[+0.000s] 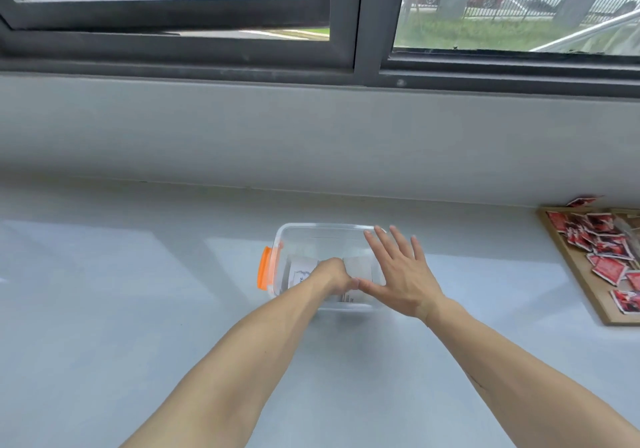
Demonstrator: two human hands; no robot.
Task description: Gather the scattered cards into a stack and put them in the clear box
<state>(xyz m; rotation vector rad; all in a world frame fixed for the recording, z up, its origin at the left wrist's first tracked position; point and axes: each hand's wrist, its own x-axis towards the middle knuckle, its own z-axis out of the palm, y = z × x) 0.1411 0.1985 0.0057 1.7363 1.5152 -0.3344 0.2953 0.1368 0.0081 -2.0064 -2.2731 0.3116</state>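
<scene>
Clear box (294, 236) on pale counter (138, 292), left hand (332, 276) reaching down inside it, fingers curled onto white cards (299, 276) lying in the box, right hand (398, 274) spread flat and empty over the box's right side, thumb touching the left hand, orange latch (265, 267) on the box's left end

Our left hand (332, 276) reaches into the clear box (294, 236), its fingers hidden behind its own knuckles, so we cannot tell what they grip. The cards (301, 274) inside show only in part, their print too blurred to read. The wooden tray (568, 260) is cut off at the right edge.
</scene>
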